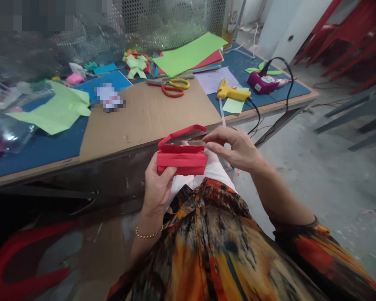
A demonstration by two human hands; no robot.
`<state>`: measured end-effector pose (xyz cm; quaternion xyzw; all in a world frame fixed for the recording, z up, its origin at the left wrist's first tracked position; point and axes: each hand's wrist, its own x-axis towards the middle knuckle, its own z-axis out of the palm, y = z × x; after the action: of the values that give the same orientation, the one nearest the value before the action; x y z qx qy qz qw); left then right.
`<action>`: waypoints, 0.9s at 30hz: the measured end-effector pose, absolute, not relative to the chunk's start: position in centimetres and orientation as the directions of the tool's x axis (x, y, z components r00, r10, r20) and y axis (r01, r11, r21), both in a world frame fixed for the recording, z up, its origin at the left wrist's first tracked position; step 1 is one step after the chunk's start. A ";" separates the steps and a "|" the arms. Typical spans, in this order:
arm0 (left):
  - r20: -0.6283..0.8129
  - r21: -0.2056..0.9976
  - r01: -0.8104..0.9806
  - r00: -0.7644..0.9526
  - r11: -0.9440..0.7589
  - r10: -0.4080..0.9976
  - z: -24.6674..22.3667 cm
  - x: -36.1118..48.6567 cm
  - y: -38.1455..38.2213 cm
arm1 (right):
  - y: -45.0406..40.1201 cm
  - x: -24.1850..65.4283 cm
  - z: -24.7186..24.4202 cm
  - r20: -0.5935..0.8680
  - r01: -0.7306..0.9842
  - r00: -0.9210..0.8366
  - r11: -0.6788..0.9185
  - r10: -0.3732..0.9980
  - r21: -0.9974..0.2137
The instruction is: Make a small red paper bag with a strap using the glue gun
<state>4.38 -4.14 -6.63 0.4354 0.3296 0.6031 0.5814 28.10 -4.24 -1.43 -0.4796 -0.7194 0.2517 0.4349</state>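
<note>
My left hand (158,184) grips a red folded paper box (183,163) from its left side, thumb across the front and fingers behind. A folded red paper strip (181,133) rises from the box's back left and bends over to the right, its far end free. My right hand (232,148) is at the box's right side, thumb and forefinger slightly apart close to the strip's end and the box's back corner. Nothing shows between these fingertips; whether they touch the paper I cannot make out. The box is over my lap, in front of the table edge.
On the table lie a cardboard sheet (128,121), scissors (172,87), a yellow glue gun (232,92), green paper sheets (191,54), a crumpled pale green sheet (59,110) and a purple power socket block (263,83). A black cable (290,90) loops over the right edge.
</note>
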 end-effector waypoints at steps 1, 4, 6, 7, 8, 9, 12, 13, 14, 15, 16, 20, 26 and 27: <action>0.146 0.904 -0.410 0.037 -0.118 0.989 -6.3 4.5 -4.2 | -4.1 27.6 -1.4 0.376 0.457 -0.184 0.417 0.908 -0.785; 0.189 0.913 -0.366 -0.010 -0.179 0.982 -5.4 4.4 -3.7 | -3.1 26.5 -0.7 0.392 0.430 -0.208 0.444 0.896 -0.786; 0.231 0.918 -0.327 -0.020 -0.225 0.973 -4.9 3.9 -2.8 | -2.1 25.9 0.0 0.409 0.406 -0.205 0.458 0.889 -0.791; 0.252 0.920 -0.307 -0.013 -0.244 0.968 -4.8 3.5 -2.4 | -1.6 25.7 0.5 0.410 0.388 -0.204 0.458 0.889 -0.800; 0.272 0.921 -0.289 -0.002 -0.261 0.962 -4.6 3.1 -1.9 | -1.1 25.5 0.9 0.402 0.365 -0.207 0.451 0.892 -0.814; 0.289 0.922 -0.273 0.011 -0.275 0.957 -4.5 2.6 -1.5 | -0.6 25.2 1.2 0.385 0.334 -0.209 0.436 0.899 -0.836; 0.316 0.927 -0.226 0.042 -0.299 0.948 -4.2 1.6 -0.8 | 0.5 24.6 1.7 0.284 0.180 -0.248 0.332 0.926 -0.926; 0.318 0.928 -0.216 0.042 -0.302 0.947 -4.2 1.4 -0.7 | 0.7 24.5 1.6 0.251 0.127 -0.268 0.292 0.930 -0.948; 0.322 0.926 -0.218 0.032 -0.307 0.946 -4.1 1.3 -0.7 | 0.9 24.3 1.5 0.224 0.086 -0.284 0.258 0.932 -0.962; 0.324 0.922 -0.230 0.017 -0.311 0.946 -4.0 1.3 -0.7 | 1.1 24.2 1.3 0.207 0.059 -0.292 0.233 0.934 -0.971; 0.325 0.916 -0.248 -0.001 -0.315 0.946 -4.0 1.3 -0.7 | 1.2 24.2 1.1 0.196 0.045 -0.290 0.218 0.937 -0.975; 0.329 0.895 -0.305 -0.044 -0.326 0.943 -3.8 1.3 -0.7 | 1.1 24.3 0.4 0.176 0.023 -0.233 0.187 0.956 -0.982; 0.333 0.897 -0.293 -0.043 -0.330 0.942 -3.6 1.6 -1.1 | 0.6 23.9 0.7 0.133 -0.016 -0.269 0.134 0.954 -0.991; 0.336 0.898 -0.291 -0.035 -0.331 0.941 -3.6 1.7 -1.1 | 0.6 23.8 0.7 0.129 -0.024 -0.275 0.128 0.953 -0.992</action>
<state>1.72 -1.08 -3.57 0.5025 0.3234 0.6426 0.4795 23.78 0.63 0.70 -0.3904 -0.5949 0.5328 0.4582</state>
